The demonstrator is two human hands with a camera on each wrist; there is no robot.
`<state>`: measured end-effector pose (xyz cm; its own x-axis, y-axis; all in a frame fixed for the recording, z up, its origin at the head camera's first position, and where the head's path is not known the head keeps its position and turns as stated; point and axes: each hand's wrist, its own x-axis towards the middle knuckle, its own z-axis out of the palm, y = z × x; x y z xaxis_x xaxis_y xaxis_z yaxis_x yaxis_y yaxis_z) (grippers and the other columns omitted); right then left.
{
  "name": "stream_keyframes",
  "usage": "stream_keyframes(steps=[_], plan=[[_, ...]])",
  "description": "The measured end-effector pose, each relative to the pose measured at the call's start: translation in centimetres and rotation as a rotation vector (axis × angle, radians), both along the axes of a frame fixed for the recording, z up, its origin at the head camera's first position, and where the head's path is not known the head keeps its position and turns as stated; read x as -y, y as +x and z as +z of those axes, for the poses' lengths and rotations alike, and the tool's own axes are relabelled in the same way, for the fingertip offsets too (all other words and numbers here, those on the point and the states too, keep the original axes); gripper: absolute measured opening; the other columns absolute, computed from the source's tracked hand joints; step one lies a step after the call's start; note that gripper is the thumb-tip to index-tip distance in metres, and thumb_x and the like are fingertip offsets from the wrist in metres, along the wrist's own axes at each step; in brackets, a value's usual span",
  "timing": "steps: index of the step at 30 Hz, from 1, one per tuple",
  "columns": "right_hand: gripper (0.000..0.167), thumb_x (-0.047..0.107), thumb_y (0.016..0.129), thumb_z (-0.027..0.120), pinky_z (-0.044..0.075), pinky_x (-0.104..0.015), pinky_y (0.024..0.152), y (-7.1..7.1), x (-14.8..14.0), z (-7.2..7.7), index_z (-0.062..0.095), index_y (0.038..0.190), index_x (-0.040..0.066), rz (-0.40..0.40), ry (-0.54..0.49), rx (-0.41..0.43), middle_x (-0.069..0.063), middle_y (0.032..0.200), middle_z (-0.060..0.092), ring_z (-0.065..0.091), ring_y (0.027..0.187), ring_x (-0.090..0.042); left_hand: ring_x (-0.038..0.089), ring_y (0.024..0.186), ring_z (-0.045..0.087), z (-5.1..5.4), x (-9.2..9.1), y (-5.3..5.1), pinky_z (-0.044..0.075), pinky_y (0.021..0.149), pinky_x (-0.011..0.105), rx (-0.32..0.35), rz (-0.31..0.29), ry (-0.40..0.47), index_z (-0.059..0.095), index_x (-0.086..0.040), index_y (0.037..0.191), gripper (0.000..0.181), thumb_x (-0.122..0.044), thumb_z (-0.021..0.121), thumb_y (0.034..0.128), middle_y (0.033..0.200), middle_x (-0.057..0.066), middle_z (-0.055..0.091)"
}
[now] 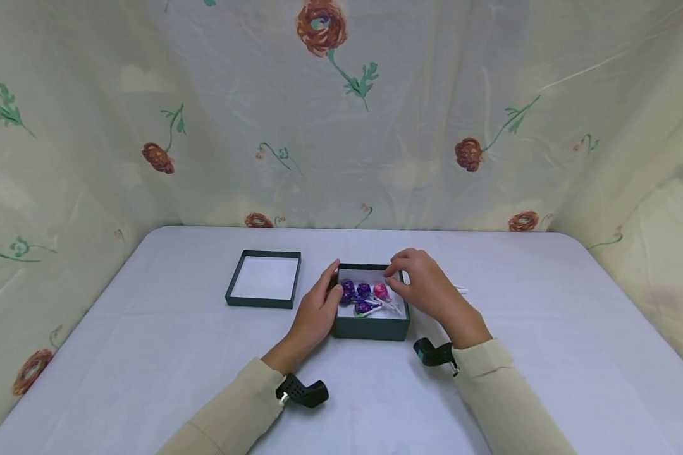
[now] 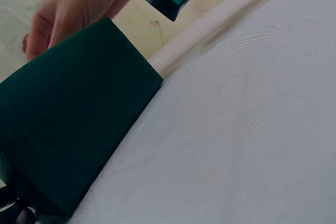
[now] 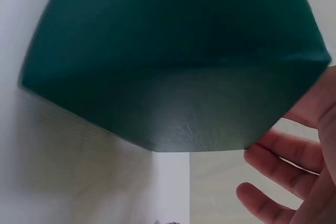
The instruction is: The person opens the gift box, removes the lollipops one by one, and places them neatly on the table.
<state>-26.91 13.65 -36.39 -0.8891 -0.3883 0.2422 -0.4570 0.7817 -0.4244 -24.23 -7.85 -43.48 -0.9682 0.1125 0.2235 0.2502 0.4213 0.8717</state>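
The left hand (image 1: 314, 311) rests against the left wall of the dark green box (image 1: 372, 328), its fingers extended and thumb set apart from them. The right hand (image 1: 427, 287) hangs over the box's right rim with thumb and forefinger brought close together; I cannot tell whether anything is between their tips. Inside the open box, on its white bottom, lie purple lollipops (image 1: 363, 289) and a pink lollipop (image 1: 381, 291), white sticks toward the right. Just beyond the right hand, more white sticks (image 1: 461, 289) show on the white table (image 1: 370, 404). Left of the box lies the green-rimmed lid (image 1: 264, 278), white inside up; behind hangs a flowered curtain (image 1: 415, 82)
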Motion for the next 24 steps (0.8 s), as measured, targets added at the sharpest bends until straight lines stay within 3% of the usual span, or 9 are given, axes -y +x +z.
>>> stream_keyframes(steps=[11, 18, 24], plan=[[0.012, 0.019, 0.086, 0.072, 0.046, -0.051, 0.096, 0.0, 0.6, -0.7, 0.075, 0.094, 0.011, -0.040, 0.047, -0.015, -0.016, 0.120, 0.058, 0.050, 0.112, -0.035, 0.016, 0.140, 0.030, 0.2, -0.2, -0.2, 0.025, 0.114, 0.038, -0.001, -0.001, 0.000, 0.028, -0.032, 0.152, 0.051, -0.027, 0.039, 0.1026, 0.153, 0.001, 0.035], [0.021, 0.027, 0.085, 0.074, 0.045, -0.053, 0.094, 0.2, 1.3, -0.6, 0.077, 0.097, 0.010, -0.122, 0.109, -0.012, -0.017, 0.122, 0.058, 0.051, 0.111, -0.035, 0.016, 0.140, 0.030, 0.4, -0.2, -0.2, 0.025, 0.114, 0.038, -0.005, 0.003, -0.004, 0.028, -0.033, 0.152, 0.050, -0.029, 0.038, 0.1024, 0.153, 0.001, 0.036], [0.029, 0.032, 0.084, 0.074, 0.045, -0.054, 0.092, 0.5, 2.0, -0.5, 0.076, 0.098, 0.006, -0.206, 0.149, 0.049, -0.020, 0.119, 0.059, 0.052, 0.109, -0.037, 0.017, 0.140, 0.030, 0.2, -0.1, 0.1, 0.025, 0.114, 0.039, 0.012, 0.008, 0.005, 0.029, -0.033, 0.152, 0.051, -0.028, 0.039, 0.1021, 0.152, 0.001, 0.037]])
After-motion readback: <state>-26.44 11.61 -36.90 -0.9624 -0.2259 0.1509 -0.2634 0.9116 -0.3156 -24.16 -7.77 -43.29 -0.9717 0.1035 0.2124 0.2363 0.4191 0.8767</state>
